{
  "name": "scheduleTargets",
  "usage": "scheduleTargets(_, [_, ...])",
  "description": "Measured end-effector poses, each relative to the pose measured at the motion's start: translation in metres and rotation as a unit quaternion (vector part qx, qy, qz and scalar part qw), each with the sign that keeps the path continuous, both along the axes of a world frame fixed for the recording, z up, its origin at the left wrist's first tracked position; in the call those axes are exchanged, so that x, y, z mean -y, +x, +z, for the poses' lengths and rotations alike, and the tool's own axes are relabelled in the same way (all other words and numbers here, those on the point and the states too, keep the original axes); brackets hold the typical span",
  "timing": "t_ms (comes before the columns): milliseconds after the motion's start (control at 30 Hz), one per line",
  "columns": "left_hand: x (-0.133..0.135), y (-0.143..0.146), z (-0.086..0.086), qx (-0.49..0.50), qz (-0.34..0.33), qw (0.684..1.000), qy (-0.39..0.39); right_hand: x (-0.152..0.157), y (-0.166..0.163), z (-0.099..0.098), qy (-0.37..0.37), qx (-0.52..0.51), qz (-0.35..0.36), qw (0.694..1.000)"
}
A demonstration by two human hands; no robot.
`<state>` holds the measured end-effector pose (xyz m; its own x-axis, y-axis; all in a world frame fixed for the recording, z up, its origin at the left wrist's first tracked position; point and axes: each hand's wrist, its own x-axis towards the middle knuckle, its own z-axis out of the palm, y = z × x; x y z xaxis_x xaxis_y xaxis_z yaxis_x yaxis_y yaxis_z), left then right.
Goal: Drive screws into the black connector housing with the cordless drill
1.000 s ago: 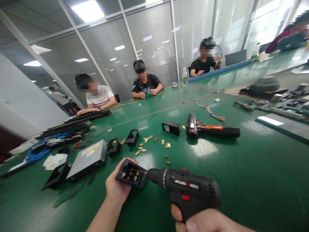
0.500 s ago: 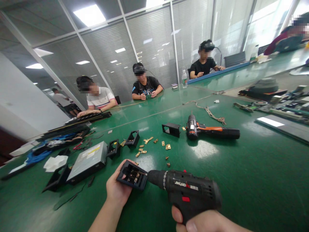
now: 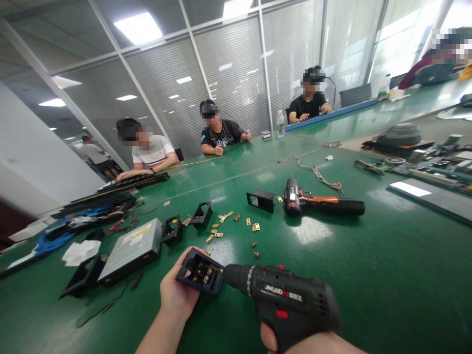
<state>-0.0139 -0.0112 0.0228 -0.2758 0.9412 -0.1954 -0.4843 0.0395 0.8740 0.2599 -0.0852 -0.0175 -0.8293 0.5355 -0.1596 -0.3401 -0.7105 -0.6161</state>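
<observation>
My left hand (image 3: 180, 287) is closed around a black plastic housing (image 3: 201, 271), its open side tilted up toward me with brass terminals and screws visible inside. A black cordless drill (image 3: 283, 295) is gripped by its handle in my right hand (image 3: 295, 341), which shows only in part at the bottom. The drill points left, and its bit reaches in over the housing's right edge. Whether the tip touches a screw I cannot tell. Beyond the housing, several small brass plates (image 3: 223, 218) and a couple of brass screws (image 3: 256, 254) lie on the green table (image 3: 368, 275).
A second drill with orange trim (image 3: 324, 204) lies farther back. More black housings (image 3: 201, 215) and a silver disc drive (image 3: 131, 250) are on the left. Circuit boards (image 3: 438, 164) lie at the right. Other people sit across the table beside a plastic bottle (image 3: 280, 124).
The view has shifted slightly. My hands, the housing and the drill keep nearly the same positions. Across the table, the middle person's hands have moved apart.
</observation>
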Motion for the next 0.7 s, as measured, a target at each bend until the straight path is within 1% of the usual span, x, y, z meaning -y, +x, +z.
scheduleTargets(100, [0.0, 0.0, 0.001, -0.004, -0.013, 1.0, 0.001, -0.006, -0.003, -0.008, 0.087, 0.022, -0.01, 0.996])
scheduleTargets(167, [0.0, 0.001, 0.002, -0.004, -0.014, 1.0, 0.002, -0.009, -0.006, -0.015, 0.129, 0.031, -0.008, 0.991])
scheduleTargets(267, [0.001, 0.0, 0.001, -0.005, -0.007, 1.0, 0.006, -0.013, -0.017, -0.027, 0.153, 0.031, -0.009, 0.988])
scheduleTargets(333, [0.001, 0.0, 0.001, -0.002, -0.008, 1.0, 0.005, -0.015, -0.027, -0.034, 0.166, 0.008, -0.036, 0.985])
scheduleTargets(400, [0.001, -0.001, 0.0, 0.006, -0.001, 1.0, -0.003, -0.017, -0.035, -0.037, 0.172, 0.005, -0.055, 0.983])
scheduleTargets(500, [0.001, -0.002, -0.001, 0.013, 0.021, 1.0, -0.015, -0.021, -0.04, -0.032, 0.171, 0.022, -0.076, 0.982])
scheduleTargets(700, [0.0, -0.002, -0.004, 0.029, 0.032, 0.999, -0.03, -0.026, -0.031, -0.011, 0.169, 0.026, -0.115, 0.979])
